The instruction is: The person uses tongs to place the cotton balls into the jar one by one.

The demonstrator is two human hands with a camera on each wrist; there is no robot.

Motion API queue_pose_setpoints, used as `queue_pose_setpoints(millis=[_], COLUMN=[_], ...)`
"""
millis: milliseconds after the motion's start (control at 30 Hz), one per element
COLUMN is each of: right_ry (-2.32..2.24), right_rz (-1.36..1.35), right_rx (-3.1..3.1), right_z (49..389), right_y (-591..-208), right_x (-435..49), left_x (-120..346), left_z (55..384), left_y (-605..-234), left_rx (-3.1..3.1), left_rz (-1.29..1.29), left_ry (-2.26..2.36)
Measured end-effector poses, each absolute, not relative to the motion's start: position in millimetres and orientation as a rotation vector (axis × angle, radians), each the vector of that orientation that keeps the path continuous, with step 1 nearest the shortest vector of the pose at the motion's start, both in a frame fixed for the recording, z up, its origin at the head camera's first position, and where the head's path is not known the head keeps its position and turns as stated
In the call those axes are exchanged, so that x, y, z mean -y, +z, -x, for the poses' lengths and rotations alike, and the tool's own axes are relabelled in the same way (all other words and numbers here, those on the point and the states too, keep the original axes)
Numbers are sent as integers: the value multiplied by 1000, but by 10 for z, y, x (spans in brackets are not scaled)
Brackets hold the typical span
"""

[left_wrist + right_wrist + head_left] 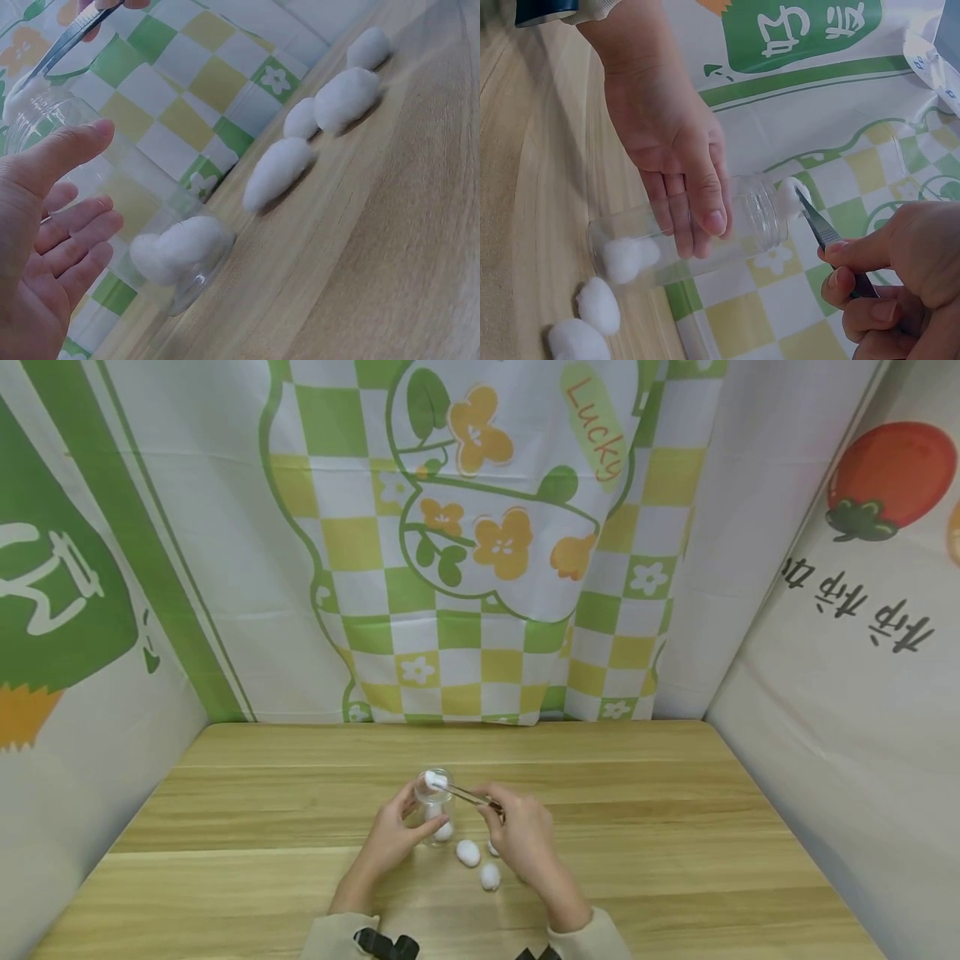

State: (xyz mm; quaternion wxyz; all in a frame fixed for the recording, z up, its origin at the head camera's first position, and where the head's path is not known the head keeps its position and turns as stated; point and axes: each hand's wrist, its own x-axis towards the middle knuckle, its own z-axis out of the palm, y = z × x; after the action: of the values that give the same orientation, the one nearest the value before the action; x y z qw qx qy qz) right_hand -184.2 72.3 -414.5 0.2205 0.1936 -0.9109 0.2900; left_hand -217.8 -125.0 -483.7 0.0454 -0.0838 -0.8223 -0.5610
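Note:
A clear jar (pixel 427 808) stands upright on the table, with a few cotton balls (pixel 184 247) at its bottom. My left hand (pixel 395 835) holds the jar from the side, thumb on the near face and fingers around the other. Between thumb and fingers, my right hand (pixel 521 831) grips a pair of tweezers (pixel 826 236). Their tips pinch a cotton ball (pixel 790 198) right at the jar's open mouth. Loose cotton balls (pixel 468 853) lie on the table between the two hands; one is partly hidden by the right hand in the head view.
The wooden table (pixel 637 827) extends to both sides of the hands. Behind it hangs a green and yellow checked curtain (pixel 487 668), and printed cloth panels (pixel 847 693) flank the left and right sides.

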Motion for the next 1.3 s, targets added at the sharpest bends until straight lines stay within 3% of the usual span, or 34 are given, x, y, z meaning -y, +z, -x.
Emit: queue_pose_setpoints(millis=[1300], right_ry=[890], right_rz=[-491], right_rx=[2615], right_z=[1864], right_y=[-4143], right_x=[-757], left_x=[1265], left_z=[2163], left_y=[-4848], left_rx=[2510], left_rz=[251], left_ry=[-1748])
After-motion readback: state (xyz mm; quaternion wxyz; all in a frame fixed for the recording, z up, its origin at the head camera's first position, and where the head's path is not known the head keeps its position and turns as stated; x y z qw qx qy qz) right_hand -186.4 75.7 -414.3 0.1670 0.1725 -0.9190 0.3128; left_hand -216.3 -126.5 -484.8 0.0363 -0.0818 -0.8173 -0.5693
